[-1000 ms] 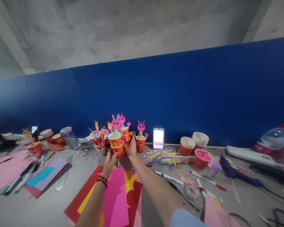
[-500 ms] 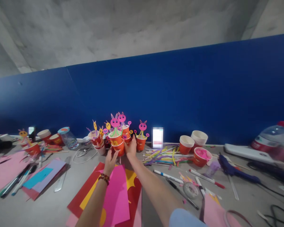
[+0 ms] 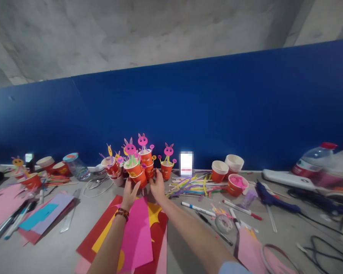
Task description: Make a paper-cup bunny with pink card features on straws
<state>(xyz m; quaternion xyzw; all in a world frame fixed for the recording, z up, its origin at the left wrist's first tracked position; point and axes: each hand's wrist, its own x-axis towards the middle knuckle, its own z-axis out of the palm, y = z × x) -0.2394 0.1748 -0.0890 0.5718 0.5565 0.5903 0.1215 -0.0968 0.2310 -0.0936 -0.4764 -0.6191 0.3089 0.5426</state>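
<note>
In the head view my left hand [image 3: 130, 195] holds the lower part of an orange paper cup [image 3: 139, 178], its thumb and fingers at the base. A second cup with a pink paper rabbit figure [image 3: 130, 148] sits on top, and the pair leans left. My right hand [image 3: 157, 187] is just right of this stack, fingers apart and pointing up; whether its thumb touches a cup is unclear. Behind stands another cup stack with a pink rabbit [image 3: 143, 140]. A single rabbit cup [image 3: 166, 170] stands to the right, and cups with yellow figures [image 3: 109, 164] to the left.
Coloured paper sheets [image 3: 137, 239] lie under my forearms. Pipe cleaners [image 3: 188, 184], plain cups [image 3: 219, 171], markers [image 3: 198, 208], a tape roll [image 3: 224, 223] and a blue glue gun [image 3: 274, 198] are to the right. A blue partition [image 3: 188, 114] borders the table's back.
The held cup stack has tilted to the left. My right hand has come slightly away from the cups. The whole view has shifted a little.
</note>
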